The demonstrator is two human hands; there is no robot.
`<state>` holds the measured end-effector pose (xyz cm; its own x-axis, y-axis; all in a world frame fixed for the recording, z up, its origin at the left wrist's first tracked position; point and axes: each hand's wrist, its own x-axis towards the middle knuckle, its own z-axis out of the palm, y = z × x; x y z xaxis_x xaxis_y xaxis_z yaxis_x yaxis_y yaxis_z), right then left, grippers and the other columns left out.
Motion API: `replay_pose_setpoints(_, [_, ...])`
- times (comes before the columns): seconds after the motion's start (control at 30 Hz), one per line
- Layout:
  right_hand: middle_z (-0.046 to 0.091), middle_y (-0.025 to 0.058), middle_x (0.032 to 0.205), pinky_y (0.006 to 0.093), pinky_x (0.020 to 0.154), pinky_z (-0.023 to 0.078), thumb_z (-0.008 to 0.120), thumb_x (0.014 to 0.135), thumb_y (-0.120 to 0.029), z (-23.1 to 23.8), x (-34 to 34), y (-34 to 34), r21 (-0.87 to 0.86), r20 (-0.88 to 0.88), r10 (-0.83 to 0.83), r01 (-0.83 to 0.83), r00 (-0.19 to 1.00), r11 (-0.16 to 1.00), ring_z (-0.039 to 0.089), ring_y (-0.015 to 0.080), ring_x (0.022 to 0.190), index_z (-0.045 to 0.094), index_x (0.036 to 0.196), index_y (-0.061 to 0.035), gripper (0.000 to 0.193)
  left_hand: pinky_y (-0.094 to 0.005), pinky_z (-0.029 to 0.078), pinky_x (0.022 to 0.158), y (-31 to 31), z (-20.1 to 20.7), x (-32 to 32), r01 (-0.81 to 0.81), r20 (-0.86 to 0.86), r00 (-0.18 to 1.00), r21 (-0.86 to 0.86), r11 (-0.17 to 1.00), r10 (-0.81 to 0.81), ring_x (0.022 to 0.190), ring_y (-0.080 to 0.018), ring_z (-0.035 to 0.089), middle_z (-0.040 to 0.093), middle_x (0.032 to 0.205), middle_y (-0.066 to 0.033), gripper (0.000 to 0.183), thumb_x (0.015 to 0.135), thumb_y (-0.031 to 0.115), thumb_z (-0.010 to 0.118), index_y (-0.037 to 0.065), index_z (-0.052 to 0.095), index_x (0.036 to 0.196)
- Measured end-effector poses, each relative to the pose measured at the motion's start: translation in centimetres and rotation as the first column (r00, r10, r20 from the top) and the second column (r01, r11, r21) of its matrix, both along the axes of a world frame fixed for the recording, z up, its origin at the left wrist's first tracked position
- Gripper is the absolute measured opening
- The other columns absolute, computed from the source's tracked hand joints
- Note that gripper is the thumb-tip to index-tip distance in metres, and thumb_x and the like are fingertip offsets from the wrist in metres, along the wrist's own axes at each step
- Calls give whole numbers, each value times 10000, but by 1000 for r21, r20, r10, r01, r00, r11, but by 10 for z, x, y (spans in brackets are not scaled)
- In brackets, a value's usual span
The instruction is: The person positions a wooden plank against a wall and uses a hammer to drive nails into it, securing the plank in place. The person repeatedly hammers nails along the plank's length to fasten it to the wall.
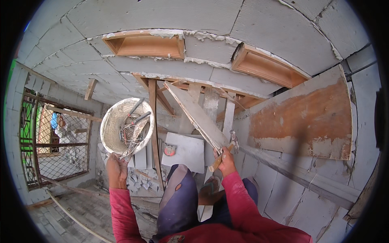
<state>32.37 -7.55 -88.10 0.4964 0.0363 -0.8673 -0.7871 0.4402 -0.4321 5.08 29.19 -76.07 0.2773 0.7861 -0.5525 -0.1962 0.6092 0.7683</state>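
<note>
My left hand [117, 170] is closed at the near rim of a round, plaster-crusted bucket [108, 129], its fingertips gripping the edge. Inside the bucket lie tangled wire [129, 131] and tools with dark handles [141, 118]. In my right hand [226, 163] is a hammer [217, 163], held by its wooden handle with the metal head up. Right beside that hand rises a long, pale board [198, 111] with a splintered edge, tilted away to the upper left; whether my fingers also touch it I cannot tell.
Ahead, a block wall holds two wooden box frames [148, 45] [270, 67]. A wooden post [154, 129] stands between bucket and board. A red tape measure [169, 150] rests on a white panel [188, 156]. Rubble [142, 182] lies below; a beam [298, 178] runs along the right.
</note>
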Motion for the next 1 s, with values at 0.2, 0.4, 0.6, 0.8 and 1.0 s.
replay_pose_setpoints(0.2, [673, 225, 1213, 295, 809, 667, 579, 1058, -123, 95, -39, -22, 235, -106, -111, 134, 988, 963, 723, 278, 1047, 560, 1284, 101, 319, -519, 644, 844, 34, -34, 58, 173, -112, 979, 3, 985, -171, 951, -359, 708, 631, 1195, -173, 302, 998, 67, 475, 43, 505, 1297])
replay_pose_setpoints(0.4, [683, 210, 1118, 270, 761, 660, 572, 1085, -131, 188, -83, -51, 442, -324, -263, 392, 909, 807, 703, 274, 941, 565, 1328, 120, 349, -440, 653, 767, 28, -82, 151, 341, -134, 928, -66, 938, -347, 968, -284, 722, 621, 1268, -138, 493, 1021, 27, 429, 154, 405, 1497])
replay_pose_setpoints(0.6, [632, 158, 1075, 251, 711, 630, 574, 1022, -39, 252, -127, -77, 314, -406, -334, 473, 851, 823, 662, 234, 948, 588, 1337, 61, 331, -428, 616, 739, -19, -152, 238, 502, -94, 845, -204, 841, -527, 1018, -242, 700, 626, 1262, -95, 555, 993, 43, 495, 183, 412, 1523])
replay_pose_setpoints(0.8, [573, 107, 1059, 245, 704, 615, 583, 966, 20, 284, -144, -85, 298, -456, -412, 572, 788, 764, 624, 191, 914, 581, 1345, 45, 379, -467, 599, 872, -71, -214, 284, 649, -38, 732, -264, 714, -680, 1077, -289, 702, 648, 1263, -118, 518, 1041, 105, 497, 160, 410, 1548])
replay_pose_setpoints(1.0, [576, 148, 1129, 245, 724, 628, 591, 1006, -9, 304, -145, -86, 286, -480, -491, 659, 727, 696, 642, 211, 974, 550, 1361, 52, 363, -428, 601, 865, -98, -254, 299, 684, -242, 645, -241, 689, -725, 1066, -257, 710, 699, 1252, -120, 512, 1020, 129, 560, 99, 491, 1526])
